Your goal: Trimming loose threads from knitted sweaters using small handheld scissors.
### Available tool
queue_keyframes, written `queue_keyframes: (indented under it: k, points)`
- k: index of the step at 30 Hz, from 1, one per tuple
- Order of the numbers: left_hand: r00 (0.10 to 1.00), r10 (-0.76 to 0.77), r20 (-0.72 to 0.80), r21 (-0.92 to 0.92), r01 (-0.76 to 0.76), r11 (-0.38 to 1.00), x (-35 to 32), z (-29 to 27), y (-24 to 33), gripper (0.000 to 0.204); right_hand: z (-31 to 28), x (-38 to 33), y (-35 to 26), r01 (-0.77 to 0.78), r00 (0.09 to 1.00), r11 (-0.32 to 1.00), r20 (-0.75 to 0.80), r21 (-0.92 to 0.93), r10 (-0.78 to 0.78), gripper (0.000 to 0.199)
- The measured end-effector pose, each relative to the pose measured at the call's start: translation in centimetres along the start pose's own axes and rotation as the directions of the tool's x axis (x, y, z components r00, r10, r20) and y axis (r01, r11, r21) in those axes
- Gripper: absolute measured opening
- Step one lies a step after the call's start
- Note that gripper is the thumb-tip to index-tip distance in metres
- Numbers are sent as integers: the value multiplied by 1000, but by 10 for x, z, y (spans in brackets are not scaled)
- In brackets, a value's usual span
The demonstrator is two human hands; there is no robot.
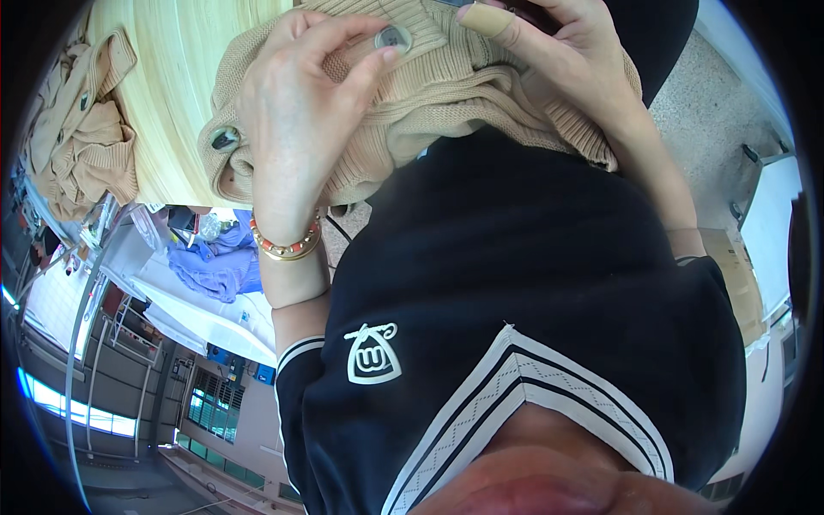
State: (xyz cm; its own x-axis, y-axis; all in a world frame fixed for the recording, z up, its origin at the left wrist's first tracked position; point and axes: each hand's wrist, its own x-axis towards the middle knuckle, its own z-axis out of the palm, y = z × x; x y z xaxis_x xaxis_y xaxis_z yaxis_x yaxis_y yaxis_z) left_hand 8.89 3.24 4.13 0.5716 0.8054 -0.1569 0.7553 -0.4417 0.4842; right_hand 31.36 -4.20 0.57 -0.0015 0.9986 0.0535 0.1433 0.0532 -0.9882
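Knitwear fills the top of the head view: a beige ribbed cardigan (446,103) is bunched against the person's chest, its far side spilling onto the pale wooden counter (180,77). The left hand (296,120), with a red and gold bracelet (289,246) at the wrist, has its grip pinched on a grey button (393,39) between thumb and forefinger, probably to steady it against the knit. Just right of that grip, the right hand (558,60) grasps the cardigan's ribbed edge, one finger wrapped in a tan bandage (485,19); the cloth is held taut between the two hands. A second button (225,139) sits on a fold below and left of the left grip. Further left, another beige cardigan (81,129) lies heaped on the counter, and a blue garment (219,257) lies below it. On the person's black shirt (515,283), beneath the left wrist, is a white sack-shaped emblem (373,354). Far right stands a brown cardboard box (742,275).
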Motion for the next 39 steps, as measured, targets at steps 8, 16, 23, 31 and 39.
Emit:
queue_keyframes:
  k: [8, 16, 23, 31, 39]
  points:
    - [1000, 19, -7, -86, -19, 996, 0, 0, -6, 20, -4, -3, 3, -27, 998, 999, 55, -20, 28, 35]
    - [995, 74, 68, -146, -63, 987, 0, 0, -5, 25, -2, -3, 3, -10, 999, 1000, 36, 9, 10, 36]
    - [1000, 6, -19, -275, -11, 961, -4, 1, -9, 18, -3, -4, 5, 97, 993, 993, 76, -69, -92, 37]
    - [993, -61, -105, -549, -6, 836, -11, 5, -9, 17, -6, -8, -7, 297, 955, 903, 107, -311, -277, 41]
    - [987, 24, -156, -610, -115, 784, -11, 8, -16, 16, -6, -6, -19, 284, 958, 870, 143, -402, -247, 42]
